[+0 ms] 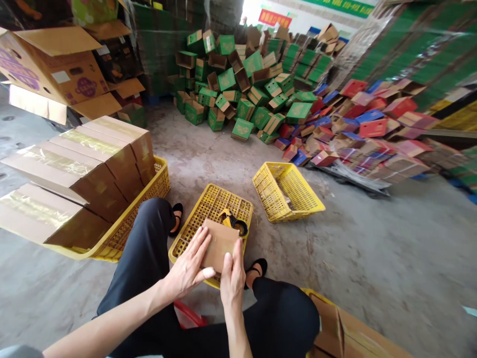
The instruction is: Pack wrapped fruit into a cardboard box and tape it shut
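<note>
A small brown cardboard box (pixel 218 246) is between my hands, over an upturned yellow plastic crate (pixel 192 214). My left hand (pixel 190 266) lies along the box's left edge, fingers stretched out flat and thumb spread toward its near corner. On the other side, my right hand (pixel 233 276) grips the box, with the thumb at its near edge and the fingers along its right side. Just beyond the box, a yellow-and-black tape dispenser (pixel 233 221) rests on the crate, partly hidden by the box.
To the left, a yellow crate (pixel 162 181) holds several taped cartons (pixel 108 149). Another yellow crate (pixel 288 191) stands ahead on the right. More cartons (pixel 354 328) sit by my right knee. Piles of green boxes (pixel 244 94) and red and blue boxes (pixel 372 127) lie farther back.
</note>
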Motion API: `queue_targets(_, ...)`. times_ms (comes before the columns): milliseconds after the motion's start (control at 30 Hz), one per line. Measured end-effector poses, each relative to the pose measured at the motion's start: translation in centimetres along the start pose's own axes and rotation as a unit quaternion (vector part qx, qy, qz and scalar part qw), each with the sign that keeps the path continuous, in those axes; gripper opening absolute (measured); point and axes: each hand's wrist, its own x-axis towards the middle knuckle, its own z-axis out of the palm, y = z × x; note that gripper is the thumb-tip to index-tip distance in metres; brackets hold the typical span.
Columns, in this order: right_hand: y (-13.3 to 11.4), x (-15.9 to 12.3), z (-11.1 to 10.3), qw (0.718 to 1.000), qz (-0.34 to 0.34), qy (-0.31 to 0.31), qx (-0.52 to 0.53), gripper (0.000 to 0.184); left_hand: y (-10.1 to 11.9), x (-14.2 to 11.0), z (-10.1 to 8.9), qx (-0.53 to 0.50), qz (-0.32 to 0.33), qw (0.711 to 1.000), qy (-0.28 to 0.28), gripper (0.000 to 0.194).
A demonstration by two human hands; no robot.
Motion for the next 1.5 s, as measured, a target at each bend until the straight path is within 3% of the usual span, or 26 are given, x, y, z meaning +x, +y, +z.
queue_targets(100,-0.4,-1.0,-0.2,1.000,0.015,-0.009,0.001,0.063,0.6,-0.7,-0.5,0.023,-0.005,1.000,-0.004,0.086)
queue_targets(200,-0.9,-3.8,0.0,0.999,0.028,0.010,0.013,0.065,1.8,-2.6,-0.8,0.053,-0.010,0.998,-0.023,0.089)
queue_targets(367,-0.8,-6.3,0.7,0.999,0.017,0.031,0.020,0.063,2.7,-3.8,0.0,0.063,-0.004,0.997,-0.036,0.098)
queue_targets(500,-0.8,-5.9,0.5,0.999,-0.020,0.041,-0.026,0.060,2.4,-3.5,-0.2,0.038,0.010,0.999,-0.030,0.085)
queue_targets(667,-2.3,-5.0,-1.1,0.981,-0.179,0.027,-0.069,0.054,2.4,-3.0,-2.2,-0.007,0.055,0.997,-0.059,0.056)
queue_targets(733,-3.0,-3.8,-1.8,0.976,-0.207,0.020,-0.063,0.049,2.3,-2.0,-2.7,-0.032,0.066,0.996,-0.051,0.049)
queue_targets(900,-3.8,-1.4,-1.9,0.971,-0.203,-0.028,-0.120,0.058,1.3,0.6,-2.2,0.005,0.036,0.999,-0.016,0.061)
queue_targets(1000,-3.8,-1.0,-1.6,0.962,-0.221,-0.037,-0.155,0.062,0.4,1.1,-1.7,0.010,0.044,0.999,-0.026,0.069)
queue_targets(1167,-3.3,0.8,-1.9,0.974,-0.177,-0.044,-0.135,0.058,-0.5,2.1,-2.0,-0.005,0.026,0.999,-0.031,0.063)
queue_targets(1367,-2.1,2.3,-0.9,0.986,-0.131,-0.068,-0.082,0.064,-0.7,3.4,-1.5,0.021,0.006,0.997,-0.077,0.088)
queue_targets(1500,-1.9,2.7,-1.1,0.992,0.022,-0.115,0.050,0.070,-1.2,2.8,-1.2,-0.008,-0.014,0.997,-0.081,0.083)
